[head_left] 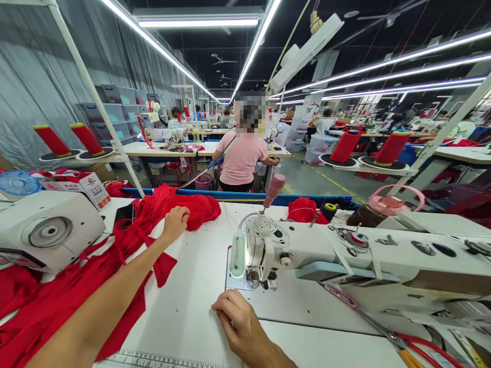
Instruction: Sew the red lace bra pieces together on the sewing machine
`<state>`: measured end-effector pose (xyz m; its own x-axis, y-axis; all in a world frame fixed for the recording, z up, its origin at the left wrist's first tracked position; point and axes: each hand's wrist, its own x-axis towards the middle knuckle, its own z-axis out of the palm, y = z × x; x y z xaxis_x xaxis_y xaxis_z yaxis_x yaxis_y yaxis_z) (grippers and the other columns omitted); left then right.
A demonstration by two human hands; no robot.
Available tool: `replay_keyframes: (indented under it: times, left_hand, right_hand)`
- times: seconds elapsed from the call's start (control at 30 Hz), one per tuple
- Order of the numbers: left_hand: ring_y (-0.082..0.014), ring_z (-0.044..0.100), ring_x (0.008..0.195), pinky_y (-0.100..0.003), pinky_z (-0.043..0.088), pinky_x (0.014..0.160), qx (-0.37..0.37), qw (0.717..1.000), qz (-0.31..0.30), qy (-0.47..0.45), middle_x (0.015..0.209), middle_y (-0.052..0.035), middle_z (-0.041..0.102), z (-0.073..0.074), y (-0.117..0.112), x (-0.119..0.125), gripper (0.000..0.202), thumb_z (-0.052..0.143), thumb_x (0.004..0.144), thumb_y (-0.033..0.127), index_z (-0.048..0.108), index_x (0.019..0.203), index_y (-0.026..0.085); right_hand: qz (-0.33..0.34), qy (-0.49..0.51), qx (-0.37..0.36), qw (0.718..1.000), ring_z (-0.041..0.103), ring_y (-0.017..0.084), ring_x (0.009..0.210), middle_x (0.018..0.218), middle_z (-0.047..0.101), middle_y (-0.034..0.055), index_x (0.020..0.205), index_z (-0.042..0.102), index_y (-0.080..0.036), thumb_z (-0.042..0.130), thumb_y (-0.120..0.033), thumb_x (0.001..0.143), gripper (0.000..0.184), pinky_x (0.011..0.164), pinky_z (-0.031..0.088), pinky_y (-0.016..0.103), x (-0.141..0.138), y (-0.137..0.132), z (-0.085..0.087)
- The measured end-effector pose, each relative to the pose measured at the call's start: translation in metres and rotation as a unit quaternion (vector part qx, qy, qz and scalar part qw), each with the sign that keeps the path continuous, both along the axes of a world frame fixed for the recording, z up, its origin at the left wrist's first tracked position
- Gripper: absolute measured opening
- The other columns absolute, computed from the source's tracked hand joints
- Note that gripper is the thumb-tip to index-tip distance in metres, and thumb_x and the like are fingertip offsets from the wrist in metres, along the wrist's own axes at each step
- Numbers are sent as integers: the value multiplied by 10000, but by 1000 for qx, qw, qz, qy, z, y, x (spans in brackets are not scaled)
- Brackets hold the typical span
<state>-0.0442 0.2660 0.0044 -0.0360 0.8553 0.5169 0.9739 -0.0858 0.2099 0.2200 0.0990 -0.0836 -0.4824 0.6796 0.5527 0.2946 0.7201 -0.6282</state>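
Note:
My left hand reaches over the long heap of red fabric at the left and back of the table, its fingers curled down onto the cloth. A loose red corner of cloth hangs off the heap below my wrist. My right hand rests on the white tabletop with its fingers bent together. Nothing shows between them, though the palm side is hidden. Just beyond it stands the needle end of a white sewing machine, with no cloth visible under its presser foot.
Scissors with red handles lie at the lower right. A ruler runs along the front edge. Another machine head stands at left. Red thread cones sit on stands. A co-worker in pink sits ahead.

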Motion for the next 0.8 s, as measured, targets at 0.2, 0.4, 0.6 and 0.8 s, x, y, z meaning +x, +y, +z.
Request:
replay_keyframes:
  times: [0.2, 0.4, 0.6, 0.8]
  left_hand:
    - [-216, 611, 1053, -397, 492, 912, 109, 992, 53, -27, 1134, -92, 614, 79, -7, -8, 316, 373, 1056, 302, 531, 1221, 84]
    - [-204, 613, 900, -357, 427, 876, 36, 983, -171, 51, 936, -38, 665, 30, -70, 43, 203, 411, 983, 270, 581, 983, 159]
    - [-248, 633, 830, -395, 398, 801, -29, 949, -291, 119, 900, -64, 708, -75, -152, 68, 174, 412, 998, 249, 582, 994, 210]
    - [-272, 646, 827, -428, 411, 824, 61, 944, -284, 156, 881, -94, 713, -72, -163, 70, 106, 486, 995, 229, 575, 1010, 174]
  right_hand:
    - [-7, -21, 13, 1000, 593, 177, 842, 904, 634, 33, 980, 604, -221, 486, -23, 893, 247, 735, 504, 290, 1, 6, -3]
    - [-5, -97, 37, 995, 601, 141, 876, 924, 646, 13, 946, 632, -212, 612, -84, 891, 141, 820, 484, 246, 3, 16, -3]
    - [-54, -221, 61, 972, 564, 175, 875, 968, 631, 45, 927, 653, -193, 560, -199, 964, 100, 812, 446, 282, 36, 6, 8]
    - [-246, -248, 0, 937, 546, 223, 875, 944, 627, 110, 951, 659, -127, 459, -82, 961, 205, 765, 420, 335, 107, 15, 22]
